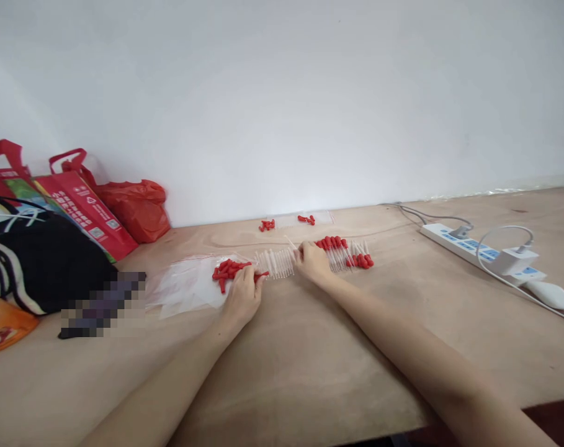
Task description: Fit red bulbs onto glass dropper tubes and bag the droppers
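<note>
Two hands work side by side on the wooden table (309, 372); your left hand (242, 299) pinches a red cap (262, 274) just beside the loose pile of red caps (226, 270) lying on a clear plastic bag (188, 285); your right hand (313, 261) grasps a thin clear tube (291, 243) above the row of uncapped tubes (275, 262). Capped tubes (347, 252) lie just right of that hand; a white power strip (481, 251) sits well apart at the right, and red bags (105, 208) stand against the wall at the left.

Matt, smooth plywood table (309, 372) – clear plastic tubes (275, 262), glossy red caps (228, 270), crinkly transparent bag (183, 285).
</note>
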`<state>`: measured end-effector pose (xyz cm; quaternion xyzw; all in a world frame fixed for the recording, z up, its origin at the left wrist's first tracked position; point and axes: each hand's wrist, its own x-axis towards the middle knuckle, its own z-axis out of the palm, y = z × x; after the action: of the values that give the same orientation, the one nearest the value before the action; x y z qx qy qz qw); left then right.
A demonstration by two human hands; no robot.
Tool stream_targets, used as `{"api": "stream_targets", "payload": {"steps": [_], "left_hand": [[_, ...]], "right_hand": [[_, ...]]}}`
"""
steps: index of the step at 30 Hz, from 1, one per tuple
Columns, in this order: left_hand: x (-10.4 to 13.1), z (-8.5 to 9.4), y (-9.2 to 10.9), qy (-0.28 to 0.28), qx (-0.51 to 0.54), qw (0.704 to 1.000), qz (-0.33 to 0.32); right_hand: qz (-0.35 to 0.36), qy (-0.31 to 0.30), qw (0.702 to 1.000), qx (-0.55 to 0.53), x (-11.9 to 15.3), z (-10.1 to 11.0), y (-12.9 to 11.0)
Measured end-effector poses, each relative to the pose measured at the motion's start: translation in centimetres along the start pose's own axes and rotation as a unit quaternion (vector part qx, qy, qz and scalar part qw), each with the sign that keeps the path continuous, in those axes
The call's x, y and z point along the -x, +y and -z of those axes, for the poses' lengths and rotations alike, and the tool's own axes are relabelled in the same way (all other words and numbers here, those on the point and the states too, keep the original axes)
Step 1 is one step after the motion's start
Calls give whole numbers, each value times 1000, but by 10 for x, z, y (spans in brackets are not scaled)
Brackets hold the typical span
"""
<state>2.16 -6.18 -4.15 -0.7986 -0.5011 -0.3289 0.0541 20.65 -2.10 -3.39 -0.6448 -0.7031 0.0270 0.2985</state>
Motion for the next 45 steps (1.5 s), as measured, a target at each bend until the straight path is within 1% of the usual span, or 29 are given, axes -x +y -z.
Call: {"api": "stream_targets", "payload": {"steps": [2, 5, 6, 8, 10, 12, 18, 23, 33, 36, 39, 45], "left_hand": [[3, -2, 6, -14, 64, 998, 2], [7, -6, 17, -21, 103, 994, -22], [8, -7, 21, -29, 108, 993, -40], [9, -8, 27, -54, 121, 989, -68], [9, -8, 32, -78, 136, 984, -79], [9, -8, 35, -89, 144, 982, -79], [9, -8, 44, -113, 138, 979, -103], [9, -8, 44, -103, 130, 981, -100], [8, -7, 41, -94, 146, 976, -128], [8, -7, 40, -102, 149, 972, -150], [8, -8, 40, -110, 147, 968, -171], [8, -10, 40, -97, 146, 969, -175]], "right_hand": [[87, 16, 995, -51, 16, 6, 17], [188, 40, 976, -98, 44, 18, 44], [214, 35, 972, -96, 53, 23, 52], [237, 12, 967, -91, 67, 32, 63], [238, -7, 967, -97, 76, 40, 66], [230, -17, 967, -105, 78, 44, 63], [226, -38, 969, -94, 79, 41, 49], [220, -33, 971, -89, 81, 39, 47], [245, -55, 962, -102, 79, 36, 53], [258, -52, 959, -107, 78, 37, 55], [273, -43, 957, -86, 76, 39, 55], [304, -4, 953, -22, 78, 38, 53]]}}
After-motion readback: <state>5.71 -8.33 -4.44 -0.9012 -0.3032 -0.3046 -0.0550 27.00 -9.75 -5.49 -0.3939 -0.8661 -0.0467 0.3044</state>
